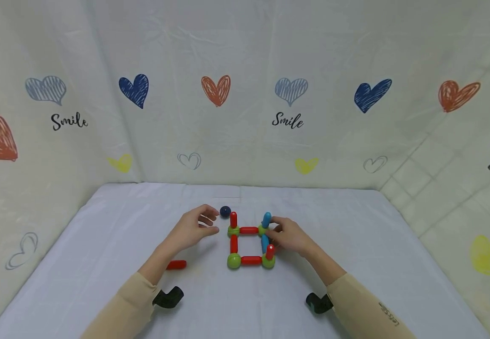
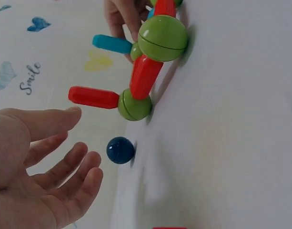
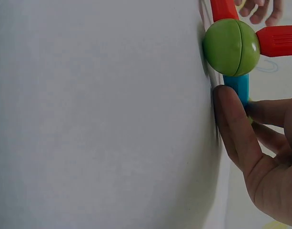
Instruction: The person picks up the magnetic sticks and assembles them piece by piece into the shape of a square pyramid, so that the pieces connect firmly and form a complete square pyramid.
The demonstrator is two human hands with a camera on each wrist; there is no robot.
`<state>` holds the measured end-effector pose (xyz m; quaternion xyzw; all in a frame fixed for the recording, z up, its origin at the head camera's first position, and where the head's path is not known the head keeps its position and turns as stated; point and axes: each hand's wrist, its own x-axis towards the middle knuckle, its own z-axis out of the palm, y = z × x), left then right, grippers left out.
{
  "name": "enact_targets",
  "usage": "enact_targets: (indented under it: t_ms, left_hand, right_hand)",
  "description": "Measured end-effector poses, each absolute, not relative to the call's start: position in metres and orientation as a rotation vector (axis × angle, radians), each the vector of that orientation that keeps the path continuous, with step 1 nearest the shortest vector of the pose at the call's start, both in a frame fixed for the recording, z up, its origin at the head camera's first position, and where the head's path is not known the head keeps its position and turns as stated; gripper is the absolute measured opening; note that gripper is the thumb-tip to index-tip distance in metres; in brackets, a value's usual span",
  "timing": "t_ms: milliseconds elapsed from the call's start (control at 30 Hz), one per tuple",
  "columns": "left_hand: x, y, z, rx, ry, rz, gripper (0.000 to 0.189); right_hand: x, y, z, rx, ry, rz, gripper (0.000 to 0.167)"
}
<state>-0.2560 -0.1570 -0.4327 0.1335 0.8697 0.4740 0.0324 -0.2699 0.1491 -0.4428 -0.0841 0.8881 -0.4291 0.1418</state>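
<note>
A square frame of green balls joined by rods lies on the table, with red rods [image 1: 251,260] on three sides and a blue rod [image 1: 265,244] on the right. Upright from it stand a red rod [image 1: 234,220] at back left, a blue rod [image 1: 267,220] at back right and a red rod [image 1: 270,252] at front right. My right hand [image 1: 290,235] holds the back-right green ball [image 1: 263,230], partly hidden by the fingers. My left hand [image 1: 194,228], fingers spread and holding nothing, hovers left of the frame near a dark blue ball [image 1: 225,212].
A loose red rod [image 1: 177,264] lies beside my left forearm. Black wrist-camera mounts [image 1: 169,297] hang below both sleeves. A pale cloth [image 1: 211,306] covers the table, and a curtain [image 1: 245,141] printed with hearts rises behind its far edge.
</note>
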Motion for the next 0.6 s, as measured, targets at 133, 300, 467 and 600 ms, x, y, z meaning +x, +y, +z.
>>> enact_targets:
  t_ms: [133,300,467,600]
  left_hand:
    - [-0.250,-0.169,-0.433,0.406,2.656,1.406,0.041]
    - [-0.242,-0.187,-0.432,0.407,2.634,1.290,0.035]
    - [-0.236,-0.201,-0.431,0.461,2.606,1.173,0.030]
    - [-0.231,-0.209,-0.429,0.465,2.577,1.094,0.025]
  right_hand:
    - [-0.270,0.152,-0.445,-0.242,2.556,-1.251,0.042]
    - [-0.265,0.155,-0.443,-0.243,2.511,-1.281,0.037]
    - [-0.260,0.157,-0.441,-0.230,2.499,-1.289,0.033]
    - [-0.257,0.159,-0.439,-0.226,2.498,-1.276,0.033]
